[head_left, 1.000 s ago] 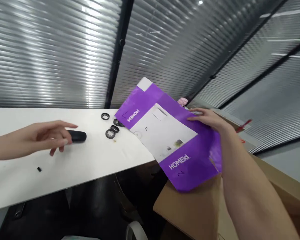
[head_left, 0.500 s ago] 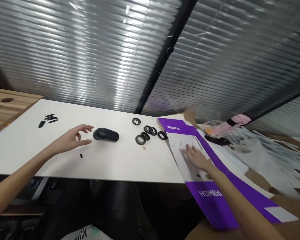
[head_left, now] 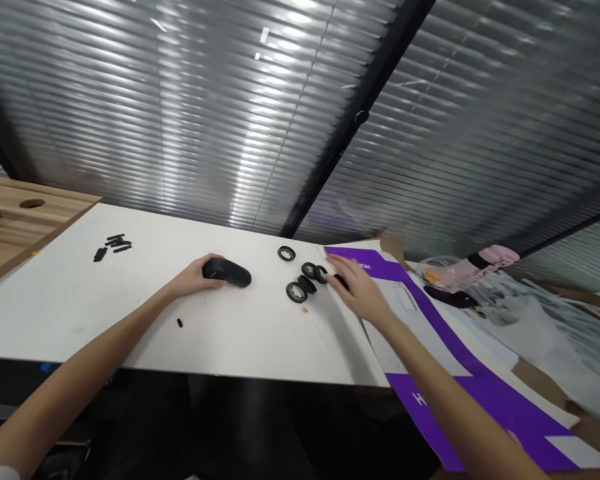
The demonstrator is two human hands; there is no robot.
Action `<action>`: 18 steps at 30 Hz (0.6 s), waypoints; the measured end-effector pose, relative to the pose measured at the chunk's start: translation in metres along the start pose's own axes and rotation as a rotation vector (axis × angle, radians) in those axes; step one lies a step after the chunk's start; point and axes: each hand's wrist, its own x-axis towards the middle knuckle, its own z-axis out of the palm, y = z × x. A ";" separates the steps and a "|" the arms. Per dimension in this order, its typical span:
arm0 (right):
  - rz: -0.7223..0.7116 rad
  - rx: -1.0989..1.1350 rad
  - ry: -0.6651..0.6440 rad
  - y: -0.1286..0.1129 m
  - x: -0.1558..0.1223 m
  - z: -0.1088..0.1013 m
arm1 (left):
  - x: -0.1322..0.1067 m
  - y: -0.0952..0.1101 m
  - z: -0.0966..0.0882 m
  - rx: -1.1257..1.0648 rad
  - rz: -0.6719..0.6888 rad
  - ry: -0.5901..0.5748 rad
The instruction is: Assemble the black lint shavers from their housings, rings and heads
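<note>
Head view. Left hand (head_left: pixel 195 277) closed, fingers curled over the left end of a black oval case (head_left: pixel 229 273); the case lies on the white desk (head_left: pixel 105 313), about mid-length, nearer the far edge than the near edge. Right hand (head_left: pixel 360 291) open, fingers spread and reaching left, tips at a cluster of black rings (head_left: pixel 307 283) near the desk's far right corner; contact with the rings cannot be told. One further black ring (head_left: pixel 287 253) lies apart, close to the far edge. Small black pieces (head_left: pixel 114 245) sit grouped toward the left end; a single small black piece (head_left: pixel 179 323) lies between the case and the near edge. A flat purple-and-white printed carton blank (head_left: pixel 500 407) runs from the right corner down past the desk, beneath the right forearm. A wooden board (head_left: pixel 30 220) adjoins the left end. A pink item (head_left: pixel 493 257) lies beyond the right end.
</note>
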 end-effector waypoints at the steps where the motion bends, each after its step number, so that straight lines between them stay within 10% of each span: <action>1: -0.008 0.101 -0.005 -0.022 0.010 0.013 | -0.001 0.000 -0.001 -0.033 -0.017 0.034; 9: 0.125 0.923 -0.098 -0.199 0.078 0.117 | -0.010 0.024 0.001 -0.168 -0.075 0.137; 18: 0.216 1.146 -0.136 -0.219 0.080 0.118 | -0.004 0.014 0.009 -0.182 -0.084 0.079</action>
